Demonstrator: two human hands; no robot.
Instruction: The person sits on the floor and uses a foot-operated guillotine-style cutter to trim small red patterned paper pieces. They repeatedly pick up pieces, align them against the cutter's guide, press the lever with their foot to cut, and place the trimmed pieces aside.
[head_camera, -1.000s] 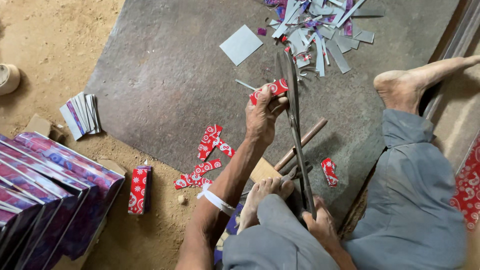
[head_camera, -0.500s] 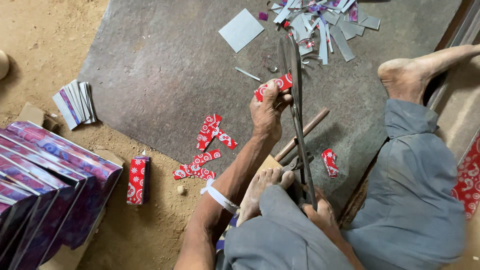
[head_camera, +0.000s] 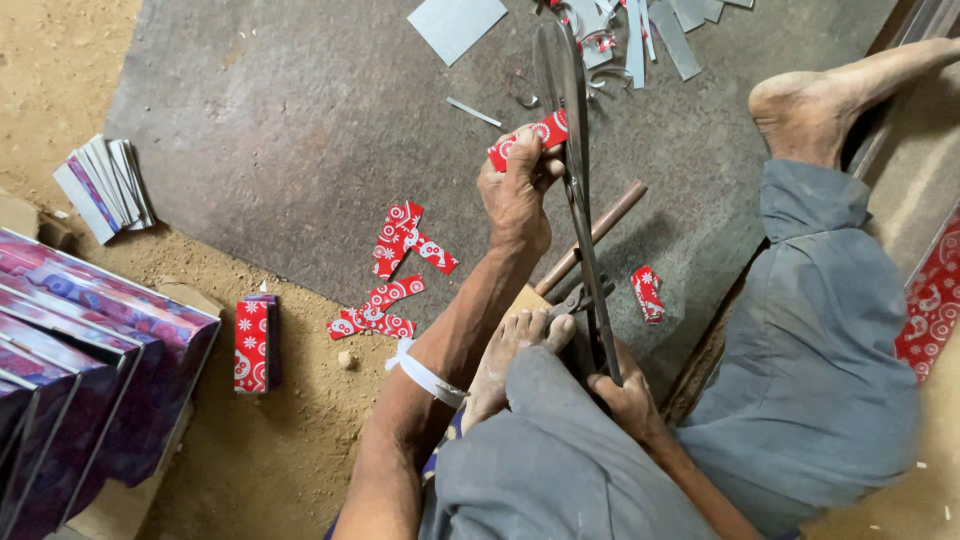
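My left hand (head_camera: 515, 195) pinches a red strip (head_camera: 528, 140) at its 12 o'clock, fed against the shears (head_camera: 578, 190), whose blades stand nearly closed. My right hand (head_camera: 628, 400) is wrapped tight on the lower handle; my foot (head_camera: 510, 355) braces the base.

Risks as judged:
- Fingertips sit just beside the blades; a quick close could nick them.
- The strip is held by one end only and may twist, giving a crooked cut.
- Cut pieces (head_camera: 400, 265) lie on the mat (head_camera: 280, 150) at 8 o'clock of my left hand; offcuts could slide off into the sand.
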